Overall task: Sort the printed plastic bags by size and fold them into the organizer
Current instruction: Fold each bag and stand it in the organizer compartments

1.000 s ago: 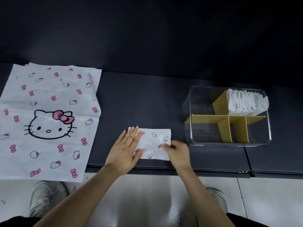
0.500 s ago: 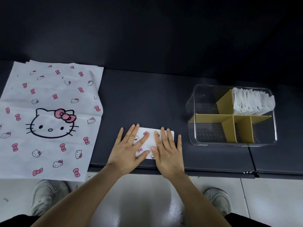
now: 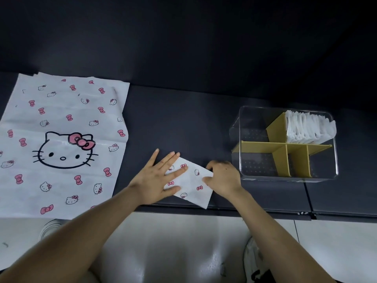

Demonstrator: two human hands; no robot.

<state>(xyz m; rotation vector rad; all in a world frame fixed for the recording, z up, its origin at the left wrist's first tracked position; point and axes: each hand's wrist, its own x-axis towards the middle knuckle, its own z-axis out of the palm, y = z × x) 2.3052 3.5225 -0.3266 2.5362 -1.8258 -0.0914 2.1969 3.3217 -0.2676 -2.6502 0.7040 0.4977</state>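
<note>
The folded bag [image 3: 190,181] lies just left of the organizer [image 3: 257,170], skewed to its front wall, with one edge turned toward it. Your right hand [image 3: 223,178], the nearer to the organizer, curls thumb and fingers on that edge, pinching it. Your left hand [image 3: 157,177] presses flat, fingers straight, on the bag's half farther from the organizer.

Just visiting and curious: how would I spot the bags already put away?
On the right of the dark table sits a clear organizer with yellow dividers. Its back right compartment holds the folded white bags. Unlike the small printed bag lying flat nearby, they stand upright, packed together.
</note>
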